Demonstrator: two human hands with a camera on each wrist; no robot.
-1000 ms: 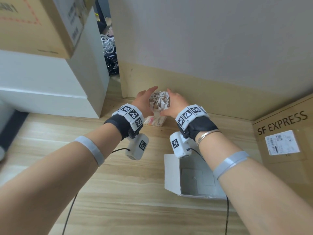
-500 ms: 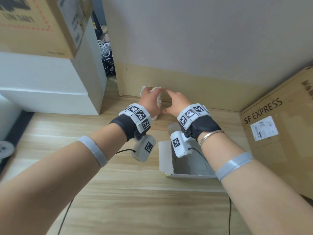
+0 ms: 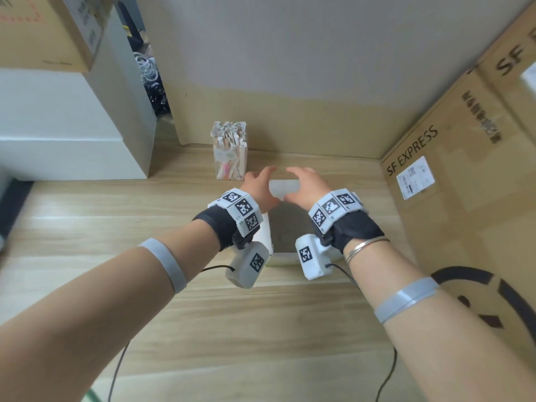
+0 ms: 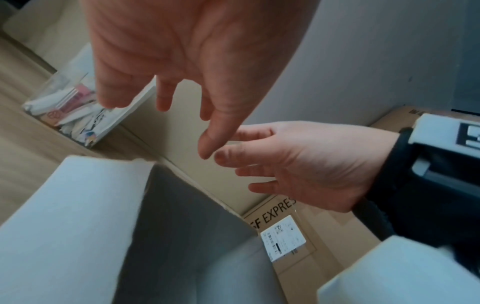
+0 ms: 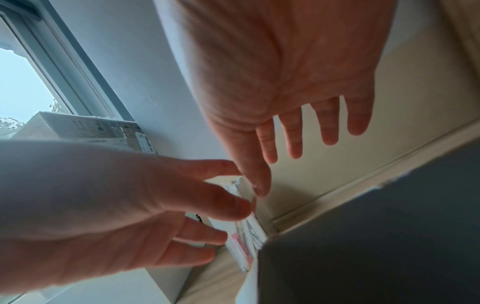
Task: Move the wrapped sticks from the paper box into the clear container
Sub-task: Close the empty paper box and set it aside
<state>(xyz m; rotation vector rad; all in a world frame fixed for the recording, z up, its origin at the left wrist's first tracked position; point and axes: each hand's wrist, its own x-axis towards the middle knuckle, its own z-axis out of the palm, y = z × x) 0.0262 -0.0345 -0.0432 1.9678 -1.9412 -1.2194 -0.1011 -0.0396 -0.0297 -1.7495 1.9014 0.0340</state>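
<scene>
I use the paper box as my mark. My 2 hands hang just over its far edge: left hand and right hand, fingers spread loose, holding nothing. The box looks empty to me. Past it, toward the wall, the clear container stands tall, stuffed with wrapped sticks. I think a bump could tip it and spill them.

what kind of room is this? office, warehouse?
Probably an office or storeroom corner, not a warehouse: SF Express shipping boxes stacked on a wood-look desk against a plain wall, a tangle of cables behind a white cabinet, and a window nearby.
</scene>
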